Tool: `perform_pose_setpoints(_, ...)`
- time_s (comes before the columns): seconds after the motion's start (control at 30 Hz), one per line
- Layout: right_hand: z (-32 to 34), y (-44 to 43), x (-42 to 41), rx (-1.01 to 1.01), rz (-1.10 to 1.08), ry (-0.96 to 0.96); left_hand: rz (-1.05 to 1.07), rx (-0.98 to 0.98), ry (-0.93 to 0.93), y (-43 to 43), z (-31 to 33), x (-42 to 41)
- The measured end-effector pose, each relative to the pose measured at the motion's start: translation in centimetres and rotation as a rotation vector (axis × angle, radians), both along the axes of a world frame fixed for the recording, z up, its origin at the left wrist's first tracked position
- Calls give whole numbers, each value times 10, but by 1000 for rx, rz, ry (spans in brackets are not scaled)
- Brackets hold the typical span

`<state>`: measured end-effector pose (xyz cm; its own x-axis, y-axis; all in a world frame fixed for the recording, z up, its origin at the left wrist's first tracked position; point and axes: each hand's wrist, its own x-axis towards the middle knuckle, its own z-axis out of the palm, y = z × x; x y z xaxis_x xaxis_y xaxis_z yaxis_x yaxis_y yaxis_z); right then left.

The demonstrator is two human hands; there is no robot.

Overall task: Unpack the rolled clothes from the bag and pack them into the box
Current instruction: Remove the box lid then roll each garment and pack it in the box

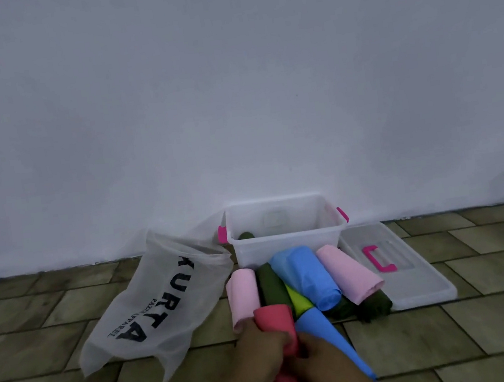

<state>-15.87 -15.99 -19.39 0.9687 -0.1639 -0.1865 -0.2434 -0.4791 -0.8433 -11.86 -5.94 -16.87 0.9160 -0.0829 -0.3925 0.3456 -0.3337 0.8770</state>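
Red cloth fills my grip: my left hand [258, 347] and right hand [323, 364] are both closed around the red roll [276, 325], low in the near centre of the view, its far end pointing up toward the pile. Touching it on the right lies a blue roll [324, 335], slanting off to the near right across the floor [456, 340].

Just beyond my hands sits the pile of rolled clothes: a pink roll [243, 294] on the left, a dark green roll [271, 284] beside it, a lime roll [299, 301] wedged in the middle, a second blue roll [307, 276] lying over them, another pink roll [348, 272] on the right, and dark green cloth [371, 306] under that one.

Behind the pile stands the clear box [283, 244] with pink latches, against the white wall [232, 97]; I see one dark roll [246, 235] inside at its left. Its lid [416, 281] lies flat to the right, touching the box. Left of the pile, the white bag [150, 303] with black lettering lies slumped on the tiles, its mouth toward the box.
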Motion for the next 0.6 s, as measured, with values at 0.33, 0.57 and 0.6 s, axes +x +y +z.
perform_pose_setpoints(0.33,118,-91,115,322,-122,66,-148,594,-511,-20,62,149)
perform_pose_setpoints(0.57,136,-116,225,-87,-174,145,-504,793,-267,-35,49,219)
perform_pose_setpoints(0.6,131,-113,234,-219,-114,184,-513,798,-269,-35,47,221)
